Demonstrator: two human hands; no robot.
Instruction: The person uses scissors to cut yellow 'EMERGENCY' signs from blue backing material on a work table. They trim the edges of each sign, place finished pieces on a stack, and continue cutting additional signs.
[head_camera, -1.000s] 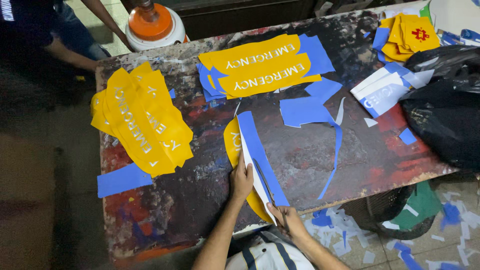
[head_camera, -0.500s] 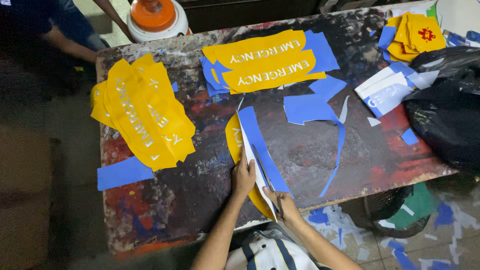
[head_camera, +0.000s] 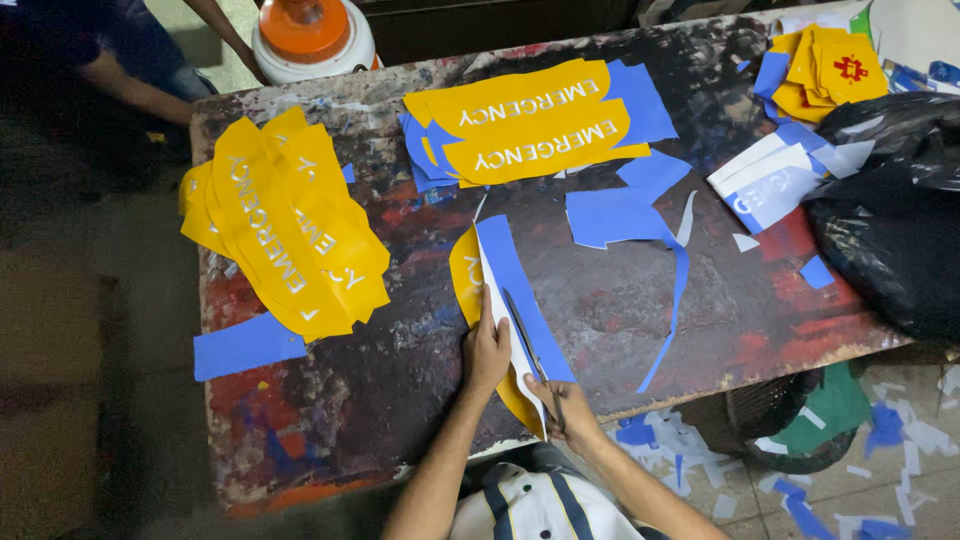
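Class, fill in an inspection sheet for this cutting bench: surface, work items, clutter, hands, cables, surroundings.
Surface: dark paint-stained table.
Work items: yellow sheet with blue backing flat at the near edge; thin blade tool lies along it.
Clutter: yellow sticker stacks, blue offcuts, black bag.
Hands: left hand presses the sheet; right hand holds the tool.
Cables: nothing seen.
Surroundings: scraps on the floor; another person's arm at the far corner.
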